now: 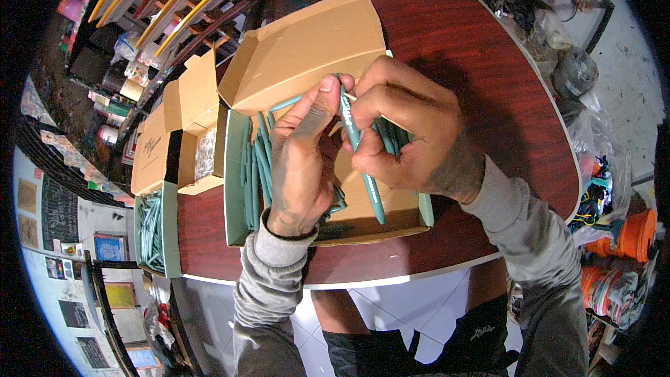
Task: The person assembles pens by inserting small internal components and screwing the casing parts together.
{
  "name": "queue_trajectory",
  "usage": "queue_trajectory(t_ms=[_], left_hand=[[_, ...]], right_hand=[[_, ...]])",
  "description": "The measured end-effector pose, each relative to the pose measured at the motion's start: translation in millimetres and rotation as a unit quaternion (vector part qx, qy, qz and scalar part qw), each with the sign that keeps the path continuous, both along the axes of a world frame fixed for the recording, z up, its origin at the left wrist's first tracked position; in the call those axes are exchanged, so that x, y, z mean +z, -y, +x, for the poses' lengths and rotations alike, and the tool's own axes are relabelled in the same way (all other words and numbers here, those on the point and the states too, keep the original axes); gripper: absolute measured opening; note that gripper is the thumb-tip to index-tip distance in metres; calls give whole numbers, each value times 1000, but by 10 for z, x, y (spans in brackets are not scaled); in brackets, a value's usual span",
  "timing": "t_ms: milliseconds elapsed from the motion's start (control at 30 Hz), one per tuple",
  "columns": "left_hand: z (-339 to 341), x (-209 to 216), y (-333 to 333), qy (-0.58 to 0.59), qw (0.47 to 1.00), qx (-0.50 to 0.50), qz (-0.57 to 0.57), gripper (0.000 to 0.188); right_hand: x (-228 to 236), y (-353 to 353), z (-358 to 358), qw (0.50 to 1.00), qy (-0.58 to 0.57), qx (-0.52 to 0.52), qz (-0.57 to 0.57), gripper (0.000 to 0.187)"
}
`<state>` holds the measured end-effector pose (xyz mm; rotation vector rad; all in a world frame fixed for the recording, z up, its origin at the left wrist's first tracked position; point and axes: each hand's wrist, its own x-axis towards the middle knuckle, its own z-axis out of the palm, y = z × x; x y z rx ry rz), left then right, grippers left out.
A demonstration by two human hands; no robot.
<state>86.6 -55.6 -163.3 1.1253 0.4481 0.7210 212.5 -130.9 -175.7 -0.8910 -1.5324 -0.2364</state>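
Pinched in the fingers of the right hand [405, 132]: one teal pen [361, 160], held upright-slanted with its lower end hanging over the open cardboard box [377, 213], presumably so that it stays above the box if dropped. Closed against the pen's upper end from the other side, thumb and forefinger of the left hand [300, 160], gripping the tip, seemingly to work or steady the cap; both hands therefore clenched on the same pen, just above the box. Inside the box, under and left of the hands, more teal pens [257, 160] lying lengthwise in a row, packed along the green-lined left wall. Folded back behind the box, away from the body, the brown lid flap [307, 49], out of the way of the wrists. Left of the box, a smaller opened carton [195, 132], and farther left again a narrow green tray [155, 227] full of similar pens, near the table's near-left corner. Under the box, a dark red-brown table [488, 77], with bare wood right of the box and beyond it, judged the freest room for moving. Near edge of the table just in front of the box, close to the sleeves, so little margin there.
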Motion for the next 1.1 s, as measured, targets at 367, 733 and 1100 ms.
queue_trajectory(t_ms=[367,733,1100], left_hand=[[-10,-62,-81,47,997,56,15,24],[-84,-21,-248,49,994,91,40,29],[-143,0,-394,32,987,139,81,34]], right_hand=[[-29,-14,-82,999,-11,37,3,21],[-121,15,-200,998,11,46,-33,21],[35,41,-173,998,33,-49,-34,31]])
